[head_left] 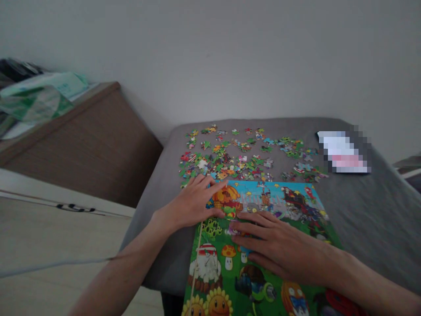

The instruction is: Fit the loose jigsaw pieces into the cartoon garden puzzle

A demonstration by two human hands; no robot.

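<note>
A puzzle board (pixel 226 281) printed with cartoon plants, mushrooms and sunflowers lies in front of me, its far edge a blue strip. My left hand (pixel 195 199) rests at the board's upper left corner, with thumb and forefinger apart over the orange pumpkin picture (pixel 226 193). On the middle of the board my right hand (pixel 269 237) lies flat, fingers stretched out to the left. Just beyond the far edge, many loose jigsaw pieces (pixel 226 162) are scattered, some near my left fingertips. Whatever is under my right palm is hidden.
The board and pieces are on a grey cloth-covered surface (pixel 355 210). A phone with a blurred-out screen (pixel 344 151) lies at the right. To the left stands a brown cabinet (pixel 82 127) with a green and white bag (pixel 39 101) on top. A white cable (pixel 55 265) runs in at lower left.
</note>
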